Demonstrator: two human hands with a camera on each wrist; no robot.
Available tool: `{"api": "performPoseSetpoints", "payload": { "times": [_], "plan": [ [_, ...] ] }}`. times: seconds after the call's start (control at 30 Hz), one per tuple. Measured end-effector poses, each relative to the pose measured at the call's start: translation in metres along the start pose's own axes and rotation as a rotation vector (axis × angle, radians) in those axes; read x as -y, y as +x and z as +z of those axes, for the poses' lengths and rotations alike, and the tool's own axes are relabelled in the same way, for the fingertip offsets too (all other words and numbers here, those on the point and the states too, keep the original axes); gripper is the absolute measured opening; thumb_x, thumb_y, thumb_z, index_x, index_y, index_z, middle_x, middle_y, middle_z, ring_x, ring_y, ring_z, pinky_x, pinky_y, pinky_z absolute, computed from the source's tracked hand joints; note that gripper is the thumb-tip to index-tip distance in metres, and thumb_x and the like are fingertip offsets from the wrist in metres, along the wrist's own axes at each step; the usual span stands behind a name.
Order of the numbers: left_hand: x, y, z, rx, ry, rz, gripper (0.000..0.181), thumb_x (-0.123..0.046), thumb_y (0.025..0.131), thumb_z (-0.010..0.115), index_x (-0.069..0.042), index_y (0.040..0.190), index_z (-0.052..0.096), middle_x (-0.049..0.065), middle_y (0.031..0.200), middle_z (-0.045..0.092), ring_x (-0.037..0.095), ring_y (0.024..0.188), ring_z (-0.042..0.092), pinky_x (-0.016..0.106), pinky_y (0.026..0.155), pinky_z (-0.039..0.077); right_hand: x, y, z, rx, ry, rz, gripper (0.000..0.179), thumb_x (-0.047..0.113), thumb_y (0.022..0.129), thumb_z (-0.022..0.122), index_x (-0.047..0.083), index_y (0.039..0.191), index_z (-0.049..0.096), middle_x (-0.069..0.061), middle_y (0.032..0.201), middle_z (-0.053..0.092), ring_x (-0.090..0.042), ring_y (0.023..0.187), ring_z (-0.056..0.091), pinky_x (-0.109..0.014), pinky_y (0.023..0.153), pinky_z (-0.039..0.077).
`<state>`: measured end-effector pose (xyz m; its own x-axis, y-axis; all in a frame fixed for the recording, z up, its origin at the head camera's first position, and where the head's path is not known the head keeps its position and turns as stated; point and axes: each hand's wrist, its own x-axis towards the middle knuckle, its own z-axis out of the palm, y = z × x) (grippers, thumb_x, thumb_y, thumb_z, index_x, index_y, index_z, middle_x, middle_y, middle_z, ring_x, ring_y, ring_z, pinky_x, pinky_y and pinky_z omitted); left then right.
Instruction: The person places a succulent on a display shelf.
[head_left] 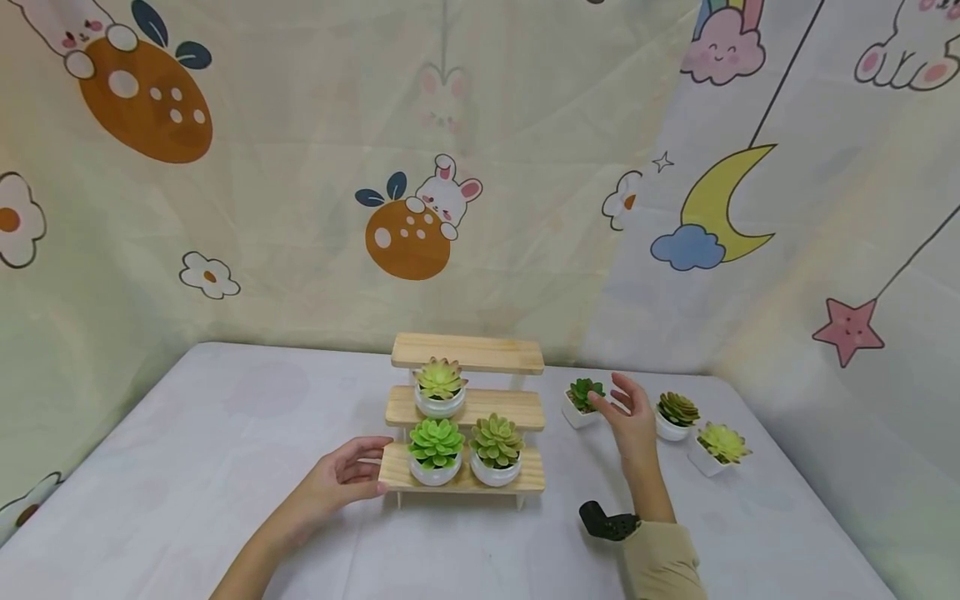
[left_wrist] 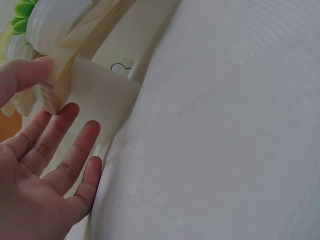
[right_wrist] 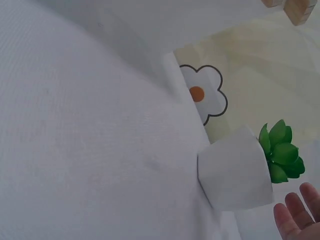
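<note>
A three-tier wooden plant stand (head_left: 465,404) stands mid-table. My left hand (head_left: 341,479) holds the left end of its lowest tier; in the left wrist view the thumb (left_wrist: 30,75) lies on the wood (left_wrist: 62,82), with fingertips at its underside. Two potted succulents sit on that tier, a bright green one (head_left: 436,446) and a dusty green one (head_left: 497,443). A yellow-green succulent (head_left: 440,382) occupies the middle tier's left. To the right, my right hand (head_left: 630,417) hovers with loosely spread fingers beside a dark green succulent (right_wrist: 284,152) in a white angular pot (right_wrist: 235,170).
Right of my right hand stand a brownish-green succulent (head_left: 677,410) in a round white pot and a yellow-green one (head_left: 722,443) in a square pot. A patterned cloth backdrop (head_left: 300,208) rises behind the white table (head_left: 262,400). A black device (head_left: 607,522) is on my right wrist.
</note>
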<state>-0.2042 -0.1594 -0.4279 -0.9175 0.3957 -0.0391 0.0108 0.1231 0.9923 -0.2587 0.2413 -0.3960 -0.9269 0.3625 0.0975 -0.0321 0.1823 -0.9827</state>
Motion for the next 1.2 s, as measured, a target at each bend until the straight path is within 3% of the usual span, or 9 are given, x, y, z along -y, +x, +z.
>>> {"api": "performPoseSetpoints", "payload": {
  "times": [0.37,0.7,1.2],
  "plan": [
    [-0.002,0.001,0.002,0.004,0.003,-0.002,0.063,-0.017,0.081,0.071,-0.005,0.136,0.041,0.019,0.128,0.049,0.021,0.106,0.055,0.025,0.083,0.050,-0.019,0.001,-0.002,0.058,-0.111,0.143,0.084,0.025,0.082,0.071,0.007,0.146,0.021,-0.020,0.144,0.030,-0.033,0.126,0.035,-0.042,0.101,0.036],
    [-0.002,0.000,0.001,-0.002,0.006,0.000,0.064,-0.017,0.081,0.071,-0.004,0.136,0.040,0.019,0.127,0.049,0.020,0.104,0.056,0.025,0.082,0.051,-0.029,-0.001,0.003,0.050,-0.168,0.171,0.080,0.029,0.084,0.069,0.001,0.143,0.024,-0.024,0.138,0.035,-0.036,0.125,0.038,-0.047,0.103,0.034],
    [-0.001,0.000,0.000,0.004,0.007,0.012,0.064,-0.016,0.081,0.071,-0.005,0.136,0.040,0.020,0.128,0.049,0.019,0.105,0.056,0.025,0.083,0.050,-0.029,-0.001,0.008,0.024,-0.266,0.172,0.074,0.031,0.083,0.069,-0.004,0.137,0.031,-0.025,0.126,0.044,-0.034,0.115,0.044,-0.044,0.095,0.039]
  ]
}}
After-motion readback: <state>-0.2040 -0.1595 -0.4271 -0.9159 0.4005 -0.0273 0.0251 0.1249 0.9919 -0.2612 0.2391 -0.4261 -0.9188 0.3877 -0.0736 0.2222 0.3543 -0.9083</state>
